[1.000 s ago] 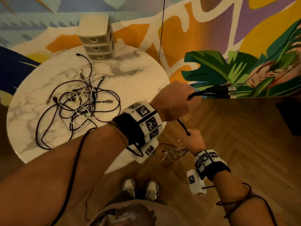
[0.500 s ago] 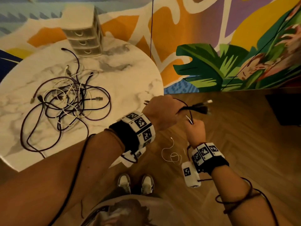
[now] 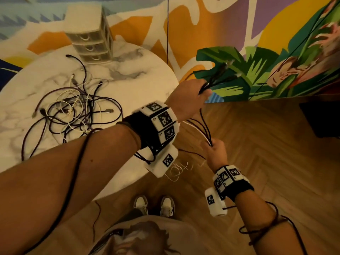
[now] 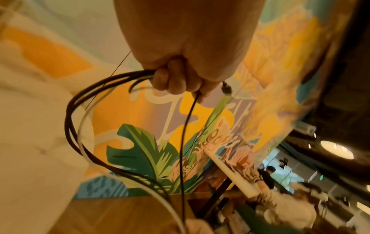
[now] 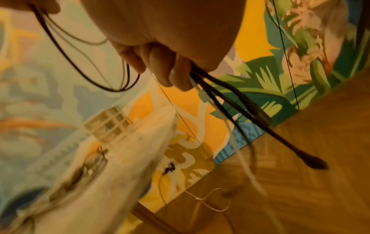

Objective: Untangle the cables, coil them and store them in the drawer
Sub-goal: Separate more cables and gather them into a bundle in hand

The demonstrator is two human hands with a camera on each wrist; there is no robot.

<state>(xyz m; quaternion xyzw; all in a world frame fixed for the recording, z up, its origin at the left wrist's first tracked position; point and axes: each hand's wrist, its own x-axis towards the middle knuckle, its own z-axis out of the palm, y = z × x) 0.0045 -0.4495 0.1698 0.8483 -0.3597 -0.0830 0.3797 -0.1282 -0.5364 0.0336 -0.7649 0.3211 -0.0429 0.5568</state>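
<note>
Plug ends fanning from the left hand, upper centre of head view, are motion-smeared; connector types unreadable. Right wrist view: tabletop tangle at lower left blurred, strands indistinguishable. Drawer unit contents obscured behind closed fronts.

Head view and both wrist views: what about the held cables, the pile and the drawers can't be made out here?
- Held cable bundle: strand count unclear; left hand and right hand cover the gripped parts.
- Plug ends: motion-blurred, type unreadable.
- Cable pile: too tangled to count.
- Drawer unit: contents can't be made out.
</note>
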